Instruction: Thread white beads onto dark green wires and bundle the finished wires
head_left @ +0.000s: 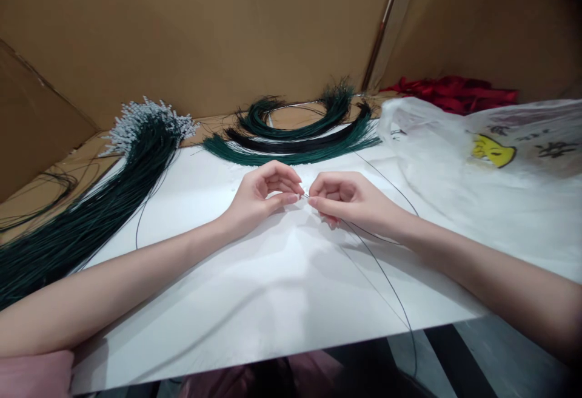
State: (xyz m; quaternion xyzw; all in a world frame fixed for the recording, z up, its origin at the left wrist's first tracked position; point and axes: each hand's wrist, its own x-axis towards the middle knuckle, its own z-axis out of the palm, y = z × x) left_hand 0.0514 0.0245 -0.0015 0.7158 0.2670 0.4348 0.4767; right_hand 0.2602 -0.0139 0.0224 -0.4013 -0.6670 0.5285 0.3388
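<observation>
Above the white board, my left hand (266, 192) and my right hand (343, 196) meet fingertip to fingertip, each closed in a pinch. Between them runs a short stretch of thin dark cord (386, 278), held on both sides. From beneath my right hand its strands trail off, one bending down past the board's front edge. Whether the cord is knotted or looped at the fingertips is too small to make out.
A thick bundle of dark green cords (150, 161) with white tips lies on the left. Curved bundles of green and black cords (295, 154) rest behind my hands. To the right are a clear plastic bag (445, 161) and red ribbon-like material (454, 93). Cardboard walls (227, 34) stand around.
</observation>
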